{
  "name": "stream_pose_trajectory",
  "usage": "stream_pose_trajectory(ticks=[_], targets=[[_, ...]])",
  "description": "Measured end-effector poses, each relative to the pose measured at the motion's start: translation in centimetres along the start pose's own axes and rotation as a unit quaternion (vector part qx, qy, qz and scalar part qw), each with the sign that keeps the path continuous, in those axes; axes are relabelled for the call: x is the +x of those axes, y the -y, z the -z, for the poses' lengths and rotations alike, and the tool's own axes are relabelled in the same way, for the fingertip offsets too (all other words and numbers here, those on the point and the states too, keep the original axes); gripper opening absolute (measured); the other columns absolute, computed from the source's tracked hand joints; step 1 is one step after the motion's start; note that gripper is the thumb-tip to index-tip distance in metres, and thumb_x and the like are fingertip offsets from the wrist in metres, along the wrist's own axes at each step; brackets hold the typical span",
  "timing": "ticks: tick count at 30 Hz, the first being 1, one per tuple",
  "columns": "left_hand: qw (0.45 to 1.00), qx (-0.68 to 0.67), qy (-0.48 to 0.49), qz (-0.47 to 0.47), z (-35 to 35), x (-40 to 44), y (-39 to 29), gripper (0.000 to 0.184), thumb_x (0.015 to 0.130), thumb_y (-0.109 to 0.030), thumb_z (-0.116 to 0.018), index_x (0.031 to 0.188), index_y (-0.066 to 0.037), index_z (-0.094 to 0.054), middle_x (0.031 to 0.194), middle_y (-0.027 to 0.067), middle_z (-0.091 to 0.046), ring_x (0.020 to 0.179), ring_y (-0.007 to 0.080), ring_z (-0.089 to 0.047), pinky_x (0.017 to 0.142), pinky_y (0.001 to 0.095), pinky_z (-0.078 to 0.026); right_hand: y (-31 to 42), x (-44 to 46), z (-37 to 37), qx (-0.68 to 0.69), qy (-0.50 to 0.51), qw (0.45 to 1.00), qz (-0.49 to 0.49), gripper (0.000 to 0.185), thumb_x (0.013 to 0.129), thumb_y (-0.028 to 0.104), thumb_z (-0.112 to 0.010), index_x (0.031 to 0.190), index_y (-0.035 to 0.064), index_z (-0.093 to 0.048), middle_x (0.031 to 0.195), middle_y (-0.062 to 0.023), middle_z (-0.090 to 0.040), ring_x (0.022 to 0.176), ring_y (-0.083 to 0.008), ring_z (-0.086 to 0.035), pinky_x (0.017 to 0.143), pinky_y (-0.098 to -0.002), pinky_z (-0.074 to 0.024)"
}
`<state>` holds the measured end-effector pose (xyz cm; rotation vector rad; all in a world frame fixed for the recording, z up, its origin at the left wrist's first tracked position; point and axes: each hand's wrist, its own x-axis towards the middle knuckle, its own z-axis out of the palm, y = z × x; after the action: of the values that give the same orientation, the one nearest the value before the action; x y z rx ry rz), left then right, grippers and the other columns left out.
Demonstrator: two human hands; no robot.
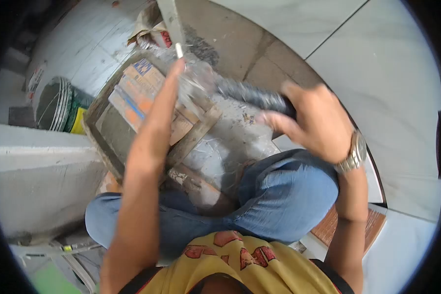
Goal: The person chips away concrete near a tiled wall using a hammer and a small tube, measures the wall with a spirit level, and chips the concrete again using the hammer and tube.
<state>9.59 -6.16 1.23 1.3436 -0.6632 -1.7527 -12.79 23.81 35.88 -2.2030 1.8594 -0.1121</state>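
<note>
My right hand (318,120), with a metal watch on the wrist, is closed round the dark grip of what looks like a hammer (252,95). The tool reaches leftward, and its far end is smeared by motion near my left hand. My left hand (174,81) is raised over the box-filled tray, its thumb upward. A short silvery rod end (179,50) shows just above that thumb; most of the fingers are hidden or blurred. Below lies a wooden-sided tray (176,157) holding flattened printed cardboard (142,81). A pale bar (171,19) rises behind my left hand.
A bucket (59,105) with a green and yellow side stands at the left, beside a white ledge (39,152). A torn paper bag (149,29) lies at the back. Large pale tiles (377,73) edge the right. A brown-topped piece (330,228) rests near my right knee.
</note>
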Motion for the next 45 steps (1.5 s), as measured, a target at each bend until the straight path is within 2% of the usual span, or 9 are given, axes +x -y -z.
stream_pose_trajectory(ticks=[4,9,11,15,21,25,36,40,45], targets=[[0.798,0.583,-0.056,-0.139,3.6,-1.1,-7.1,0.040,0.086,-0.035,-0.059,0.105,0.000,-0.062,0.088,0.0202,-0.069,0.081,0.0357,-0.068,0.072,0.0461,-0.053,-3.9,-0.9,-3.5,0.112,0.093,0.989,0.038,0.053,0.082,0.053,-0.072,0.075,0.0007,-0.063,0.062,-0.0207,-0.060,0.061,-0.0395,-0.061,0.057,-0.0447,-0.0486],[0.667,0.675,0.006,-0.315,5.6,-10.2,-10.4,0.029,0.078,-0.019,-0.058,0.095,0.004,-0.062,0.083,0.0219,-0.068,0.078,0.0350,-0.067,0.072,0.0432,-0.051,-9.1,-0.8,-14.0,0.295,0.153,0.943,-0.004,0.055,0.085,0.052,-0.072,0.073,-0.0005,-0.062,0.055,-0.0081,-0.048,0.053,-0.0155,-0.046,0.051,-0.0377,-0.0392],[0.638,0.701,0.027,-0.316,8.0,-10.8,-9.8,0.030,0.076,-0.018,-0.058,0.097,0.004,-0.063,0.088,0.0245,-0.068,0.086,0.0380,-0.068,0.080,0.0442,-0.051,-9.7,-2.1,-19.2,0.260,0.131,0.955,-0.053,0.051,0.087,0.051,-0.068,0.081,-0.0001,-0.068,0.060,-0.0206,-0.057,0.057,-0.0351,-0.058,0.059,-0.0432,-0.0474],[0.749,0.632,-0.010,-0.199,9.9,-11.8,-7.4,0.031,0.082,-0.022,-0.060,0.103,0.000,-0.063,0.097,0.0243,-0.069,0.093,0.0388,-0.067,0.084,0.0444,-0.051,-11.2,-5.4,-29.1,0.243,0.103,0.953,-0.147,0.041,0.085,0.040,-0.066,0.089,-0.0008,-0.067,0.068,-0.0250,-0.063,0.068,-0.0406,-0.066,0.066,-0.0459,-0.0509],[0.695,0.694,0.080,-0.172,7.3,-14.3,-8.0,0.037,0.085,-0.028,-0.061,0.110,-0.001,-0.059,0.104,0.0239,-0.065,0.097,0.0377,-0.062,0.089,0.0454,-0.047,-10.3,-8.8,-32.8,0.312,0.086,0.918,-0.228,0.036,0.083,0.030,-0.071,0.103,-0.0002,-0.068,0.080,-0.0213,-0.069,0.075,-0.0316,-0.069,0.073,-0.0387,-0.0515],[0.689,0.615,0.126,-0.364,6.1,-15.4,-5.2,0.031,0.084,-0.021,-0.062,0.110,-0.004,-0.061,0.095,0.0191,-0.065,0.092,0.0309,-0.064,0.085,0.0430,-0.048,-8.6,-9.8,-35.7,0.351,0.003,0.910,-0.221,0.035,0.084,0.029,-0.068,0.109,0.0044,-0.068,0.087,-0.0209,-0.070,0.086,-0.0350,-0.069,0.078,-0.0400,-0.0515],[0.753,0.612,0.236,-0.053,0.2,-25.9,0.2,0.038,0.081,-0.020,-0.074,0.114,-0.004,-0.064,0.095,0.0142,-0.064,0.087,0.0269,-0.061,0.079,0.0374,-0.049,-10.2,-9.0,-41.1,0.325,0.039,0.942,-0.074,0.035,0.091,0.027,-0.061,0.118,0.0049,-0.060,0.100,-0.0186,-0.068,0.083,-0.0391,-0.065,0.076,-0.0452,-0.0518],[0.707,0.557,0.389,-0.195,-0.7,-26.5,4.1,0.048,0.080,-0.035,-0.076,0.113,-0.002,-0.065,0.107,0.0188,-0.067,0.101,0.0317,-0.065,0.085,0.0430,-0.050,-5.7,-3.6,-34.2,0.765,0.077,0.629,-0.114,0.031,0.096,0.027,-0.056,0.116,0.0031,-0.057,0.096,-0.0139,-0.067,0.073,-0.0248,-0.065,0.063,-0.0364,-0.0521],[0.501,0.692,0.453,-0.255,-0.8,-29.0,-4.5,0.034,0.087,-0.032,-0.064,0.086,0.002,-0.068,0.090,0.0234,-0.068,0.081,0.0337,-0.068,0.073,0.0448,-0.055,-4.5,0.3,-34.1,0.825,0.123,0.551,-0.029,0.033,0.098,0.029,-0.052,0.109,-0.0020,-0.058,0.098,-0.0182,-0.061,0.060,-0.0193,-0.057,0.051,-0.0300,-0.0460]])
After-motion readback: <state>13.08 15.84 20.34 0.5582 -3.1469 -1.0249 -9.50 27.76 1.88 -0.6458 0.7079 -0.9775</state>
